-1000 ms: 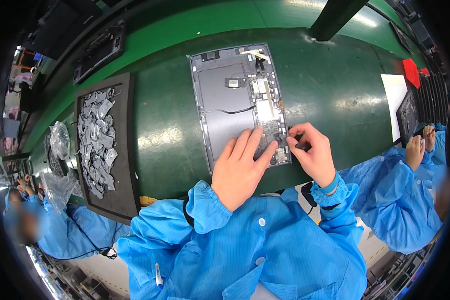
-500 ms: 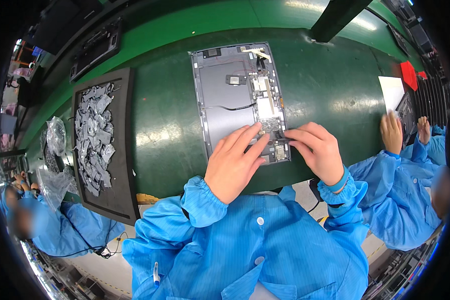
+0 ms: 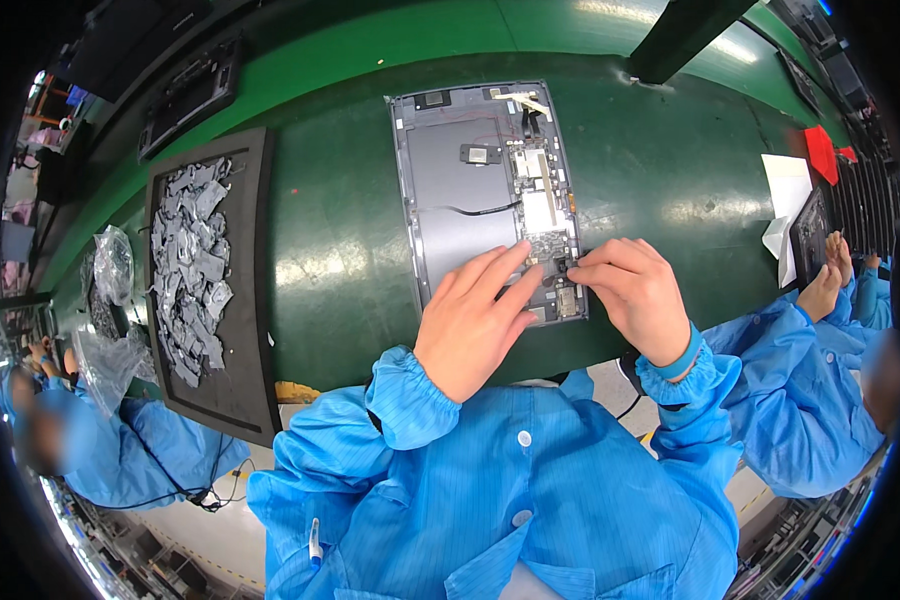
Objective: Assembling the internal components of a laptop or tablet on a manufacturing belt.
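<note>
A grey tablet housing lies open on the green bench in front of me, with a circuit board along its right side. My left hand rests over the lower part of the housing, fingers spread and tips by the board. At the housing's lower right edge, my right hand is closed in a pinch beside the board. Whatever is between its fingertips is too small to make out. A black cable runs across the housing to the board, below a small dark module.
Left of the housing lies a black foam tray heaped with small grey parts. A dark post rises at the far side. To the right, a co-worker sits near a dark panel, white sheets and a red piece.
My right fingertips have drawn together at the board's edge, while my left hand keeps its place. The co-worker's hand on the right has pulled back from the white sheets.
</note>
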Motion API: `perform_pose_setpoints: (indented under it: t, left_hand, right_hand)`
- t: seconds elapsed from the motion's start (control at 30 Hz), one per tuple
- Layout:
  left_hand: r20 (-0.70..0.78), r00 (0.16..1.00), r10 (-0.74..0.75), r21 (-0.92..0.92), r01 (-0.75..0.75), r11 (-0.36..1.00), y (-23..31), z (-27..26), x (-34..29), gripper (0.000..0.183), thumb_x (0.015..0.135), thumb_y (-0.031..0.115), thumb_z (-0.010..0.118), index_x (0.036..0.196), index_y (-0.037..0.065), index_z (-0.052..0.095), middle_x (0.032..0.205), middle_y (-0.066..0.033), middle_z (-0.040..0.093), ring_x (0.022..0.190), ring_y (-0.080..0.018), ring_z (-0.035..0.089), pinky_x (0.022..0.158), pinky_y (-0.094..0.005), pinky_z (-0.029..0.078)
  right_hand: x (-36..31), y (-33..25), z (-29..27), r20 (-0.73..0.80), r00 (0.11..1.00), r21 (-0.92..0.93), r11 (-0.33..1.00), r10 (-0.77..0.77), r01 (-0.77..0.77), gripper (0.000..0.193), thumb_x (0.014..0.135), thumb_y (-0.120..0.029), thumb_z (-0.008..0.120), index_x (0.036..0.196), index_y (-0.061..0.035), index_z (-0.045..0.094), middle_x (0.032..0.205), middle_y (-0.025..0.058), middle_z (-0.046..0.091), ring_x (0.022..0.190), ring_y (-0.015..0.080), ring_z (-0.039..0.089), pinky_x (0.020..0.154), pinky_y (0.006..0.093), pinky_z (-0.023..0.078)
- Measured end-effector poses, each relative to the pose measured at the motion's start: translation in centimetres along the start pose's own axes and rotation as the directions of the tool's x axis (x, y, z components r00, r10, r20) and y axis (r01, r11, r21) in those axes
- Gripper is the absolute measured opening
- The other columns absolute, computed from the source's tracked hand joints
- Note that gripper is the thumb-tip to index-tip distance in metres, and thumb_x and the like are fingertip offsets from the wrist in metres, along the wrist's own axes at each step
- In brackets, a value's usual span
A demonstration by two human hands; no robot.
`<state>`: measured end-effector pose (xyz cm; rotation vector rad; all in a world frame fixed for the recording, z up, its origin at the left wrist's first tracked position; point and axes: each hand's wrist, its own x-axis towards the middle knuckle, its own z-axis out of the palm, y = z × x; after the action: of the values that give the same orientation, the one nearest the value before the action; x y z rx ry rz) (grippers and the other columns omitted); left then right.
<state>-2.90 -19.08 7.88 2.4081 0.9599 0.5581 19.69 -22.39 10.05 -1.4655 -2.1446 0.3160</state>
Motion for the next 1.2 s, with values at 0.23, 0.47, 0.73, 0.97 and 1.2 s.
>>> perform_pose_setpoints:
  t: [0.23,0.47,0.73,0.97,1.2]
  left_hand:
    - [0.002,1.0,0.004,0.013,-0.004,1.0,0.1,0.2,0.1,0.05,0.078,0.016,0.076,0.126,0.011,0.061,0.14,-0.0061,0.053,0.125,-0.0278,0.052,0.098,-0.0416,0.045]
    - [-0.113,0.993,-0.013,-0.081,0.004,0.997,-0.4,-1.9,-0.6,0.047,0.082,0.004,0.069,0.128,0.008,0.06,0.13,-0.0107,0.057,0.117,-0.0309,0.055,0.095,-0.0414,0.046]
    - [-0.187,0.898,-0.397,-0.204,0.36,0.91,-6.3,-2.6,-3.4,0.046,0.091,0.002,0.057,0.136,0.001,0.049,0.101,-0.0178,0.062,0.078,-0.0256,0.064,0.071,-0.0356,0.053]
    - [-0.159,0.896,-0.414,-0.338,0.344,0.876,-3.7,-2.2,-3.9,0.053,0.086,-0.002,0.052,0.138,0.0,0.045,0.109,-0.0244,0.064,0.096,-0.0425,0.064,0.083,-0.0453,0.053]
    - [-0.51,0.754,-0.414,0.02,0.491,0.871,-8.2,-10.4,-7.8,0.017,0.085,0.004,0.066,0.102,0.003,0.07,0.09,-0.0165,0.068,0.081,-0.0314,0.068,0.07,-0.0385,0.055]
  right_hand:
    - [1.9,-1.8,-1.2,0.231,0.968,-0.211,0.967,-0.093,0.143,0.018,0.067,-0.003,0.064,0.084,-0.0066,0.068,0.084,0.0045,0.059,0.081,0.024,0.059,0.074,0.0355,0.045]
    - [1.6,-0.1,-1.3,0.096,0.986,-0.031,0.989,-0.138,0.142,0.019,0.072,0.001,0.064,0.09,-0.0045,0.07,0.092,0.0078,0.064,0.084,0.0258,0.062,0.077,0.0339,0.048]
    - [0.4,1.4,2.2,0.18,0.818,0.589,0.607,0.546,-0.534,0.023,0.097,-0.005,0.055,0.119,0.0019,0.05,0.1,0.0107,0.069,0.08,0.0126,0.064,0.067,0.0281,0.053]
    - [-0.4,2.2,2.3,0.09,0.845,0.492,0.714,0.527,-0.497,0.02,0.097,-0.003,0.053,0.117,0.0006,0.051,0.084,0.0064,0.069,0.072,0.0064,0.059,0.062,0.0226,0.049]
    - [-0.1,4.9,3.8,0.212,0.728,0.74,0.38,0.652,-0.556,0.017,0.095,-0.002,0.051,0.112,-0.0039,0.049,0.08,0.0049,0.065,0.065,0.0086,0.059,0.057,0.0222,0.047]
